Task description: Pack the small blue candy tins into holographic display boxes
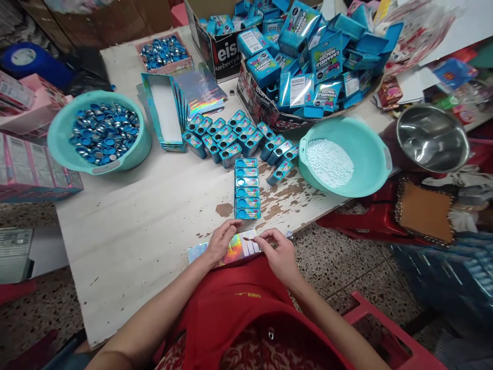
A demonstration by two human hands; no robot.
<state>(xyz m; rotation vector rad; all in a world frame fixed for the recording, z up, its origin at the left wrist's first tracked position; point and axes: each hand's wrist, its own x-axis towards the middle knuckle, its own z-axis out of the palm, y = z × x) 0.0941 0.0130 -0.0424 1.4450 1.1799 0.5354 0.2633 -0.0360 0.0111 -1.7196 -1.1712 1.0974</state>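
Note:
A shiny rainbow sticker sheet [235, 251] lies along the table's front edge, with a whitish patch of label shapes near its right end. My left hand [221, 242] rests over the sheet with its fingers stretched toward the tins. At the sheet's right end my right hand [279, 255] is closed in a pinch; whatever is between the fingertips is too small to make out. Just beyond the hands stands a straight row of blue candy tins [247, 202]; one top shows a white oval. Behind it stand several blue tins with dark round openings [230, 139].
A turquoise basin [142, 146] of blue and silver caps stands left; another turquoise basin [379, 174] holds white candies. Cartons [269, 115] heaped with tins are behind. Display boxes [151, 103], a cap tray [181, 64] and a steel bowl [433, 139] stand around.

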